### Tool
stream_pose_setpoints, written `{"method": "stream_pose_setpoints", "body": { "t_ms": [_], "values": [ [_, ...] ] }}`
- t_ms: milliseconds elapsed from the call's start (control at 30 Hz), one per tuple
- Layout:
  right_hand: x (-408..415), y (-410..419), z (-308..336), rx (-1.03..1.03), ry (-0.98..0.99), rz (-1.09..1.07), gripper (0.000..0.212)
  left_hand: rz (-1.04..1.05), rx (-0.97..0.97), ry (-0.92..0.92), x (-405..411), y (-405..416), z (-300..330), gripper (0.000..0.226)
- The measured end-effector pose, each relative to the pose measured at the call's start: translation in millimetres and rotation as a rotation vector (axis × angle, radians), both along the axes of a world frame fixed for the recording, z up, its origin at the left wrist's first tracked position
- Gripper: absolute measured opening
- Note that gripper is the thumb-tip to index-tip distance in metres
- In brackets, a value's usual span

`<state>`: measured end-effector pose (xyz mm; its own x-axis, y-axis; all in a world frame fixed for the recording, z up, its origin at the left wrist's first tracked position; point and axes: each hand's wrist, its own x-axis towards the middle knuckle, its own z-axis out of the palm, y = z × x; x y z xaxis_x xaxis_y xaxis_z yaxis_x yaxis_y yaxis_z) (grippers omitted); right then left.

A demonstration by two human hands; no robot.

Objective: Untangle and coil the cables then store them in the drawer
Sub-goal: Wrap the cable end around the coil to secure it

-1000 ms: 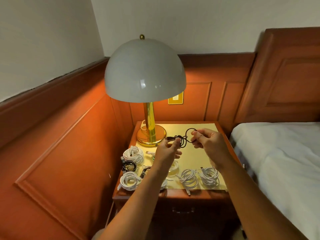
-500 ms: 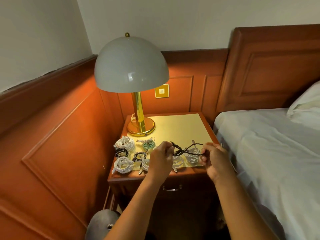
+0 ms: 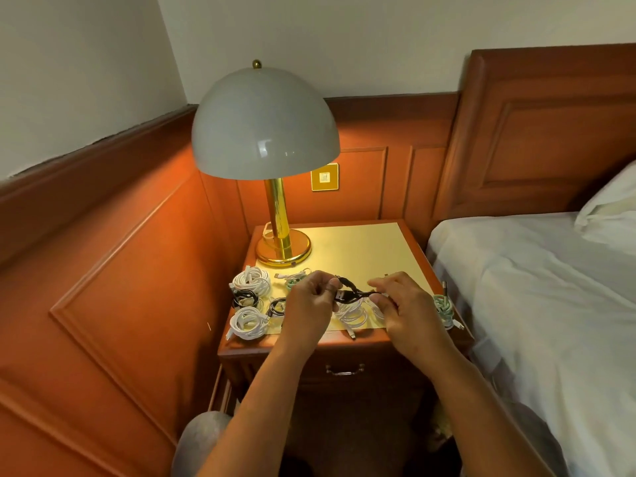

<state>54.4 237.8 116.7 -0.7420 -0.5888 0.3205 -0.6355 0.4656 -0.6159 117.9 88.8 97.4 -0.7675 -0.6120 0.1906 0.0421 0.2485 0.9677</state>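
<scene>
A short black cable (image 3: 351, 290) is stretched between both hands above the nightstand (image 3: 364, 242). My left hand (image 3: 311, 304) pinches its plug end, and my right hand (image 3: 401, 301) pinches the other end. Coiled white cables (image 3: 251, 280) (image 3: 247, 323) lie at the front left of the top, with black coils (image 3: 245, 298) (image 3: 277, 307) between them. More white coils (image 3: 352, 313) sit under my hands, partly hidden. A green coil (image 3: 442, 302) lies at the right edge. The drawer (image 3: 345, 369) below the top is closed.
A domed lamp (image 3: 265, 125) with a brass base (image 3: 283, 249) stands at the back left of the nightstand. A bed with white sheets (image 3: 550, 304) runs along the right. Wood panelling closes in the left and back. A grey round object (image 3: 199, 438) sits low on the floor.
Both hands came down and toward the front edge with the black cable. Its open loops have drawn into a tighter bundle between my fingers. The camera tilted and drew back.
</scene>
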Motion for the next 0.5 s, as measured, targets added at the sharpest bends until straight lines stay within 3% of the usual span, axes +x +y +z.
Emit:
{"method": "stream_pose_setpoints", "body": {
  "t_ms": [133, 233, 333, 400, 500],
  "values": [
    [0, 4, 8, 0.006, -0.058, 0.012, 0.037, -0.012, -0.031, -0.029, -1, -9, 7, 0.019],
    [-6, 11, 17, -0.067, -0.285, 0.053, 0.025, -0.068, -0.035, -0.040, -3, -10, 8, 0.017],
    [-15, 15, 17, -0.171, -0.460, 0.066, 0.030, -0.105, -0.120, -0.042, -4, -11, 7, 0.017],
    [-17, 17, 14, -0.228, -0.464, 0.038, 0.030, -0.179, -0.183, -0.076, -5, -15, 7, 0.010],
    [-21, 17, 8, -0.239, -0.407, -0.009, 0.028, -0.308, -0.206, -0.198, -6, -16, 8, 0.018]
  ]
}}
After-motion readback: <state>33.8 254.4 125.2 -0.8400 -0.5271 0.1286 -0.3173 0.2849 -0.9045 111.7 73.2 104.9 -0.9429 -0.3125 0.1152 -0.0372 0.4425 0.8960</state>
